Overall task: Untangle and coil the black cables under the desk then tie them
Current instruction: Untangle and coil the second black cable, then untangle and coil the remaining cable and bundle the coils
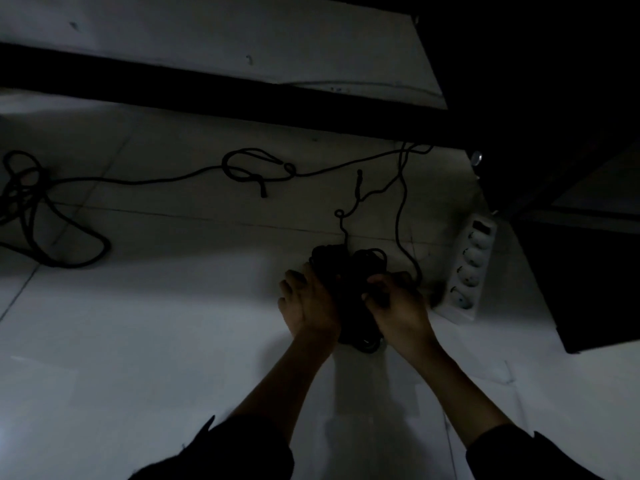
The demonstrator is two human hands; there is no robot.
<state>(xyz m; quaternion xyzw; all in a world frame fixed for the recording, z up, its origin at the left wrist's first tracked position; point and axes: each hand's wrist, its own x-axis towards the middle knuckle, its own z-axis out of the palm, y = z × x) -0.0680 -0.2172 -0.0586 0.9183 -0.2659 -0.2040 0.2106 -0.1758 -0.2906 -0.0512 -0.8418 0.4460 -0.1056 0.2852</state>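
Observation:
A bundle of coiled black cable (349, 282) lies on the pale floor under the desk, between my two hands. My left hand (306, 303) rests flat against the bundle's left side, fingers spread and fairly straight. My right hand (394, 303) grips the bundle's right side with curled fingers. A thin black lead (401, 202) runs from the bundle up toward the desk's dark underside. Another long black cable (256, 173) with a loose knot crosses the floor farther back. A tangled black cable heap (24, 199) lies at the far left.
A white power strip (469, 268) with several sockets lies just right of my right hand. A dark desk crossbar (207, 95) spans the view above, and a dark cabinet side (588, 237) stands at the right. The scene is dim.

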